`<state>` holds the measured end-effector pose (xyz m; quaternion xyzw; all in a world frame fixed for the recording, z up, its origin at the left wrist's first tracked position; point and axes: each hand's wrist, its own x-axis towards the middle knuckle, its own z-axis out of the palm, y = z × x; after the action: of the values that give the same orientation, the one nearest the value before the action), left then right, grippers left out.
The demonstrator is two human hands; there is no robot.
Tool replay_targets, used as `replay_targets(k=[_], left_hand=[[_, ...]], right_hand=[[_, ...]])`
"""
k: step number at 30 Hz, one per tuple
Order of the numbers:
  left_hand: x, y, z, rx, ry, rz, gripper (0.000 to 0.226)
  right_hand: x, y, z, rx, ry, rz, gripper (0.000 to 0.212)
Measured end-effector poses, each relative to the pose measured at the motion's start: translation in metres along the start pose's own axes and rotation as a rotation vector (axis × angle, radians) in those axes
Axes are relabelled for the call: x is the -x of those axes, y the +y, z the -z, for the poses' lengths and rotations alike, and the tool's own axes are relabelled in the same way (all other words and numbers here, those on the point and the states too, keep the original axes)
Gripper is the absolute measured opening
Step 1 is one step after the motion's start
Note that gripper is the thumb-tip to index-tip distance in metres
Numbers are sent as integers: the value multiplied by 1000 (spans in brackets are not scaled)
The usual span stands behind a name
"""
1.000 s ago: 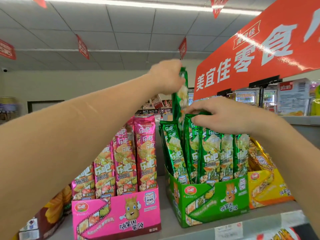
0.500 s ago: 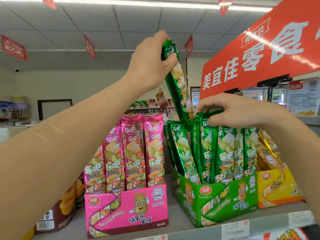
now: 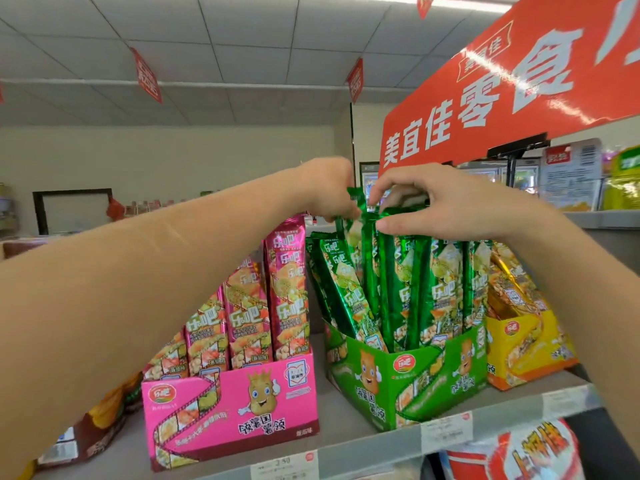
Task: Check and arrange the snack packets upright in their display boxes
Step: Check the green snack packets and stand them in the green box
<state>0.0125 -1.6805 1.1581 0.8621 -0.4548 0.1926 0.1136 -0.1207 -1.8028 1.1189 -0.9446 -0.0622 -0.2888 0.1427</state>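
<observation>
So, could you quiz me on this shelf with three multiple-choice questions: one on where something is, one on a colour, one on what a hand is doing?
1. Where does the pink display box stand, relative to the green display box?
A. to its left
B. to its right
C. on top of it
2. What colour is the box on the green one's other side?
A. blue
B. yellow
C. white
3. The left hand is:
A. hanging idle
B. pressing on the pink box
C. pinching the top of a green packet

Answers: 1 A, pink sits left of green; 2 B, the yellow display box adjoins green's right side; 3 C, it grips the packet top above the green box.
</observation>
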Motion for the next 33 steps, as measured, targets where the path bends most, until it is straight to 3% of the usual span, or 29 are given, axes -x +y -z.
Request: replay_targets(k=[5, 10, 15, 18, 25, 29, 33], left_hand=[[-7, 9, -8, -275, -227, -55, 32], [-5, 5, 1, -370, -417, -12, 52], [3, 1, -1, -366, -364, 22, 69], [11, 3, 0, -346, -329, 39, 68], [27, 7, 4, -259, -142, 28, 40], [46, 14, 8, -274, 196, -55, 26], [64, 18, 10, -156, 572, -132, 28]], right_hand=[[-5, -3, -3, 71, -11, -27, 26], [-8, -4, -11, 185, 8, -44, 20], [-1, -1, -17, 283, 138, 0, 22], [3, 1, -25, 336, 273, 38, 22], [15, 1, -44, 263, 541, 98, 33], [20, 3, -50, 283, 525, 113, 30], [21, 3, -52, 262, 560, 132, 39]])
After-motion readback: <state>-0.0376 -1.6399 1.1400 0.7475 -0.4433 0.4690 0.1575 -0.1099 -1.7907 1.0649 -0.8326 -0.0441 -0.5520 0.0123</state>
